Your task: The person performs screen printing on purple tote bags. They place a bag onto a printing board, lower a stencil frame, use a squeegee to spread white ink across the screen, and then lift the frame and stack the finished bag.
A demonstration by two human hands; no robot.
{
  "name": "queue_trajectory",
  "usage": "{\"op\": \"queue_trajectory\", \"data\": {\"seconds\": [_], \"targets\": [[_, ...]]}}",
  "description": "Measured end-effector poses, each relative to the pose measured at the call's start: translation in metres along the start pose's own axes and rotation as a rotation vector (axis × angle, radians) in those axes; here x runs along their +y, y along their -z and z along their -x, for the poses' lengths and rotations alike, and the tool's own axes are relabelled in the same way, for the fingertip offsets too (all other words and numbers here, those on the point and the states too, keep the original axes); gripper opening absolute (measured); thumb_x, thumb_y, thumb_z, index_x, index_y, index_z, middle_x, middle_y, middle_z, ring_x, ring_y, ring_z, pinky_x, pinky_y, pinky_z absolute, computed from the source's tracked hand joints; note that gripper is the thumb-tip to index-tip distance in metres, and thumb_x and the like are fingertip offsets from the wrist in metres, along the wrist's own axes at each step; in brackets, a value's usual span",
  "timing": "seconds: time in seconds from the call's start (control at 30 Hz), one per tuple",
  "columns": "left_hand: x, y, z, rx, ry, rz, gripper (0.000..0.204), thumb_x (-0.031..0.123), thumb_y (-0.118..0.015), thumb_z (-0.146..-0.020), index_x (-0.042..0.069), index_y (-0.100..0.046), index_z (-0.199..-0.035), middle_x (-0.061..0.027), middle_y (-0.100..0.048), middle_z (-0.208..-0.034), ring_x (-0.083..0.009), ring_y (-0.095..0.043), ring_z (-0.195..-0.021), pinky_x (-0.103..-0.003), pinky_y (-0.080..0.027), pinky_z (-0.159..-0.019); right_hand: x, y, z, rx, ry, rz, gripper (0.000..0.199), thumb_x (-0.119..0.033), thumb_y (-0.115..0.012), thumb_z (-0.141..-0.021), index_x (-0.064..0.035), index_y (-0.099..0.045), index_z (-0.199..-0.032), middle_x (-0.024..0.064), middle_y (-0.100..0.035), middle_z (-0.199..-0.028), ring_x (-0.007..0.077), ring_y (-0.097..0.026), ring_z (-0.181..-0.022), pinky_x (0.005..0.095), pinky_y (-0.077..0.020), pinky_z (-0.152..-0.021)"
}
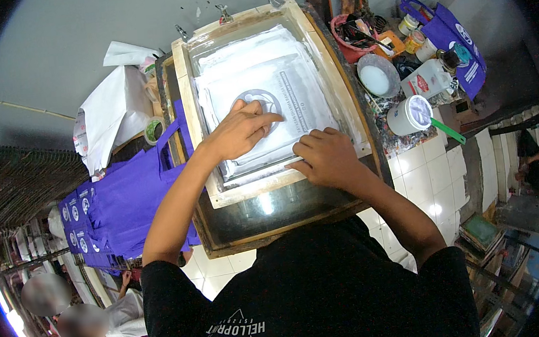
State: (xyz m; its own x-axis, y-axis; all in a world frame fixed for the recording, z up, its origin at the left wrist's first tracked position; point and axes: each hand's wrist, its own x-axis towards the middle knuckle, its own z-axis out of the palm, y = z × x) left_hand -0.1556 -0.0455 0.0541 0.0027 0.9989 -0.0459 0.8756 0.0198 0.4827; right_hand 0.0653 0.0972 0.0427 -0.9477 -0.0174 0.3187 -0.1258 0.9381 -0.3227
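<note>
A wooden screen-printing frame (191,121) with whitish mesh lies tilted before me, showing a round emblem and lines of lettering. My left hand (244,130) is over the emblem, close to the mesh. Its fingers are bent, with one pointing right; whether anything is under them is hidden. Near the frame's lower right inner edge is my right hand (329,157), its fingers curled and its thumb reaching left along the edge. What it pinches, if anything, I cannot make out. Beneath the frame is a dark, glossy printing board (248,218) with a worn wooden border.
Metal hinge clamps (224,15) line the frame's far edge. Purple bags (127,208) and a white sheet (116,111) are at left. To the right stand a white tub (405,118) with a green-handled tool (449,130), a jerrycan (427,80) and a red basin (349,48). People are at lower left.
</note>
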Motion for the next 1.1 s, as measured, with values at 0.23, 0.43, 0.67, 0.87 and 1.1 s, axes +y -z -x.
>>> {"op": "queue_trajectory", "data": {"seconds": [0.23,0.43,0.67,0.87,1.1], "targets": [[-0.002,0.007,0.021,0.175,0.052,0.146,0.038,0.008,-0.055,-0.096,0.010,-0.065,-0.133,-0.0085,-0.065,-0.092,-0.0222,-0.054,-0.091,-0.035,-0.034,-0.094,-0.004,0.003,-0.003,-0.052,-0.026,-0.044,0.030,-0.039,-0.070,-0.089,-0.0093,-0.068,-0.086,0.0089,-0.068,-0.082,0.0275,-0.069,-0.082,0.0431,-0.0531,-0.077],[0.026,0.028,0.085,0.902,0.220,0.649,0.042,0.008,-0.061,-0.095,-0.001,-0.058,-0.136,-0.0056,-0.065,-0.088,-0.0149,-0.062,-0.085,-0.030,-0.046,-0.086,0.008,0.009,-0.014,-0.044,0.013,-0.053,0.033,-0.038,-0.075,-0.087,-0.0070,-0.067,-0.079,0.0096,-0.068,-0.078,0.0291,-0.068,-0.075,0.0413,-0.0512,-0.067],[0.085,-0.027,0.172,1.217,0.496,0.600,0.046,0.008,-0.064,-0.095,-0.002,-0.054,-0.139,-0.0068,-0.066,-0.095,-0.0154,-0.061,-0.093,-0.033,-0.045,-0.096,0.002,0.059,-0.045,-0.100,-0.090,-0.059,0.039,-0.045,-0.070,-0.089,-0.0068,-0.071,-0.082,0.0152,-0.071,-0.078,0.0355,-0.070,-0.078,0.0485,-0.0520,-0.069],[0.106,-0.075,0.179,1.288,0.713,0.597,0.056,-0.011,-0.067,-0.084,-0.001,-0.056,-0.137,-0.0041,-0.062,-0.102,-0.0107,-0.053,-0.091,-0.027,-0.043,-0.091,0.011,0.021,-0.032,-0.215,-0.008,-0.032,0.042,-0.047,-0.071,-0.088,-0.0059,-0.071,-0.084,0.0158,-0.069,-0.076,0.0370,-0.069,-0.076,0.0492,-0.0516,-0.067],[0.108,-0.075,0.173,1.267,0.880,0.663,0.021,-0.002,-0.080,-0.084,0.000,-0.069,-0.101,0.0019,-0.062,-0.084,-0.0078,-0.052,-0.079,-0.024,-0.043,-0.074,0.024,-0.004,-0.057,-0.083,0.060,-0.043,0.043,-0.047,-0.072,-0.088,-0.0047,-0.071,-0.085,0.0154,-0.068,-0.073,0.0376,-0.068,-0.071,0.0499,-0.0509,-0.064]]}}
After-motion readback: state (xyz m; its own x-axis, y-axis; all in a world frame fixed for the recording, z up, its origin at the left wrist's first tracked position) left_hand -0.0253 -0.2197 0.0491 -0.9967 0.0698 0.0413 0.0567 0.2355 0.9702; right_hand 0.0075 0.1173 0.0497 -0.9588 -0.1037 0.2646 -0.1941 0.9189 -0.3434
